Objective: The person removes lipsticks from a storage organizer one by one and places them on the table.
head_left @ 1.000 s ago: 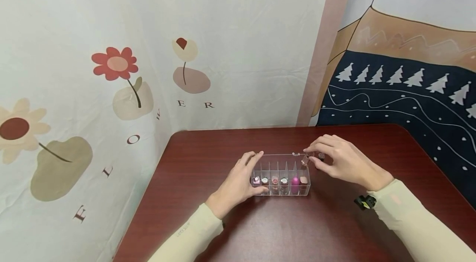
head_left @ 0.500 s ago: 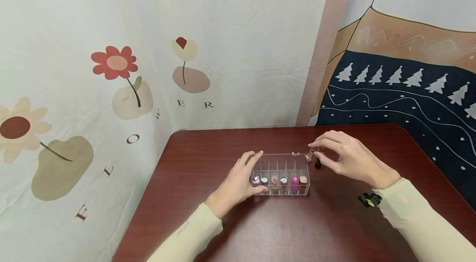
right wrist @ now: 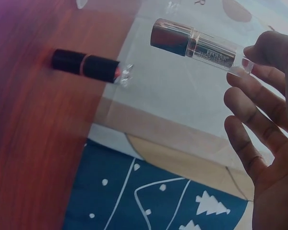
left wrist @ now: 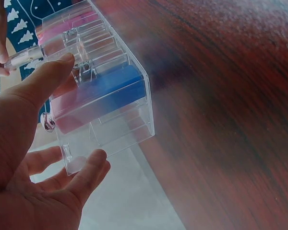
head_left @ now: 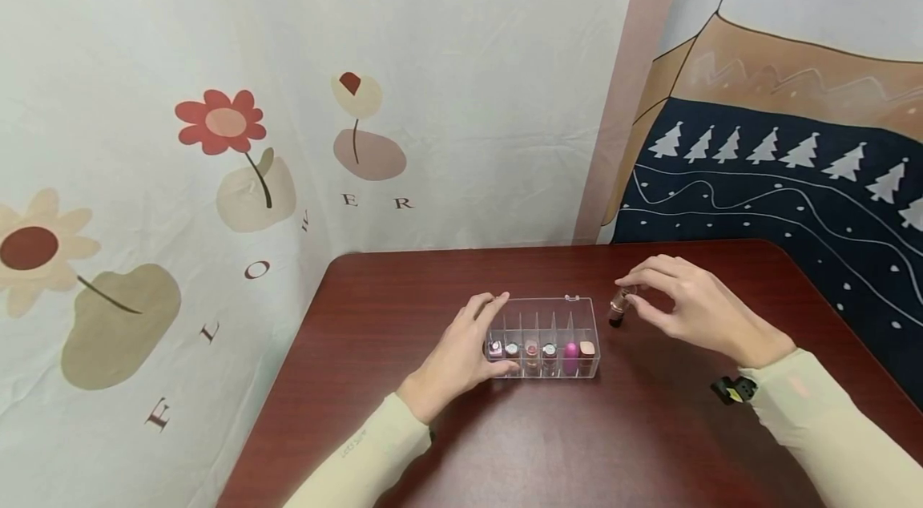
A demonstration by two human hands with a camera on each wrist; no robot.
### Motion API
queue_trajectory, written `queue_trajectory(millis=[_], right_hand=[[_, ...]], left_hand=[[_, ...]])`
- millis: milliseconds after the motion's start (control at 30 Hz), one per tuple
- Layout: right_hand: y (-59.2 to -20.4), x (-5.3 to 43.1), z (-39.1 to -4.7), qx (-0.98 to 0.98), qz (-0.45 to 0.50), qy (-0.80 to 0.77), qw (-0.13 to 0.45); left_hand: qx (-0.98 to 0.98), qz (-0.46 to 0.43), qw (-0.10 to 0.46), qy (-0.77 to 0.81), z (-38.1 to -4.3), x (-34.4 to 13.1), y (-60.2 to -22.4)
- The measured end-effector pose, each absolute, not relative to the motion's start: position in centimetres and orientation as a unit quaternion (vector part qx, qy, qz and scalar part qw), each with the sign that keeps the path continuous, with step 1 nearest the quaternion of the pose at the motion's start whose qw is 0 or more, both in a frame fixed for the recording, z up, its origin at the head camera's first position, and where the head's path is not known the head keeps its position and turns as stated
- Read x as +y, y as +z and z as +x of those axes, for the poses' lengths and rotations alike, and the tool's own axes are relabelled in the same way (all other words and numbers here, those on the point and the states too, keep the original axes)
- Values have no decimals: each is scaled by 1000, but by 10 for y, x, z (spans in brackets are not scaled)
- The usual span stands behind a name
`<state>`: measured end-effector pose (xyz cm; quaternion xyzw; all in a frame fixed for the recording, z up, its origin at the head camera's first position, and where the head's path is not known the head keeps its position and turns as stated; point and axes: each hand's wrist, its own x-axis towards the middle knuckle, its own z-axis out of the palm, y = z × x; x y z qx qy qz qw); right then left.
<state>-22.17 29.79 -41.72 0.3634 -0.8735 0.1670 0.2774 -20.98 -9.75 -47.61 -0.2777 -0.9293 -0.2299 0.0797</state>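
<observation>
A clear plastic organizer (head_left: 542, 324) with upright dividers stands on the table. Several lipstick tubes fill its front row, among them a magenta one (head_left: 571, 357) and a pink-and-blue one (left wrist: 101, 98). My left hand (head_left: 461, 356) grips the organizer's left end, thumb at the front and fingers behind. To the right of the box, my right hand (head_left: 692, 308) pinches the clear end of a lipstick tube (right wrist: 201, 45) with a rose-gold end between thumb and index finger. Beyond that tube a black lipstick (right wrist: 98, 67) with a clear tip stands on the table, partly overlapped in the head view.
The reddish-brown wooden table (head_left: 548, 452) extends around the organizer. A pale curtain (head_left: 476, 91) printed with flowers hangs behind and at the left. A dark blue cloth (head_left: 764, 187) with white trees hangs at the right.
My right hand has moved right with the lipstick tube, from the organizer's back right corner to beside the black lipstick. My left hand has stayed on the organizer.
</observation>
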Motion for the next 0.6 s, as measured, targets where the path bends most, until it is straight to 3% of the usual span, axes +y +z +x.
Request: queue_trajectory(millis=[600], right_hand=[[-446, 328, -231, -900, 326, 168, 236]], left_hand=[[-927, -278, 79, -240, -209, -98, -477]])
